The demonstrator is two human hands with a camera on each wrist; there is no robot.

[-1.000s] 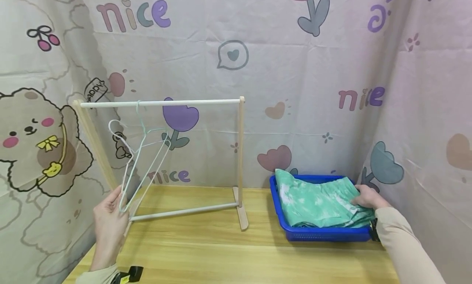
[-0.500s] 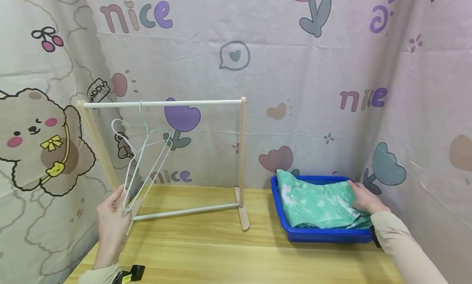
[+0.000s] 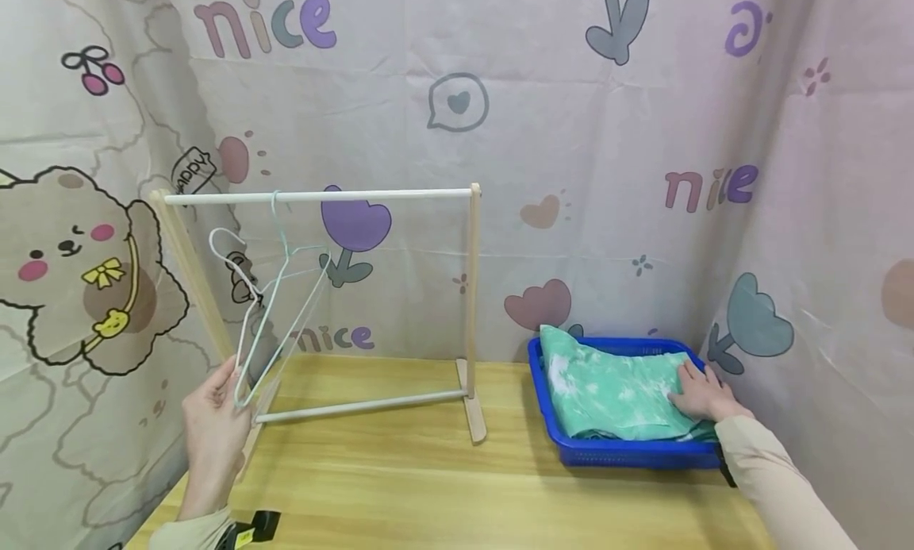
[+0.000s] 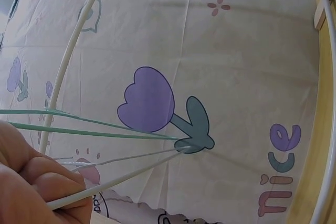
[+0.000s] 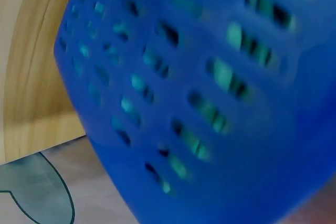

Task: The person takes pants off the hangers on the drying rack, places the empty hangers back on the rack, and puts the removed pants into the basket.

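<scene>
At the left of the head view, my left hand (image 3: 214,423) pinches the lower corner of a white wire hanger (image 4: 107,182), whose hook is free of the rail. Right beside it, a mint-green hanger (image 4: 94,132) hangs by its hook from the rack's top rail (image 3: 371,195). The left wrist view shows the curled fingers close up around the white wire. On the right, my right hand (image 3: 708,395) rests with spread fingers on a folded green-and-white tie-dye garment (image 3: 614,391). That garment lies in a blue plastic basket (image 3: 628,455), whose slotted side fills the right wrist view.
The wooden rack (image 3: 474,296) stands on the left half of the wood-grain table (image 3: 428,494), its lower bar near the tabletop. A printed curtain (image 3: 400,121) encloses the back and both sides. The basket sits close to the right-hand curtain.
My right hand has gone from the garment's right edge to lying on its upper face, fingers now spread. The left hand keeps hold of the white hanger, which swings slightly left.
</scene>
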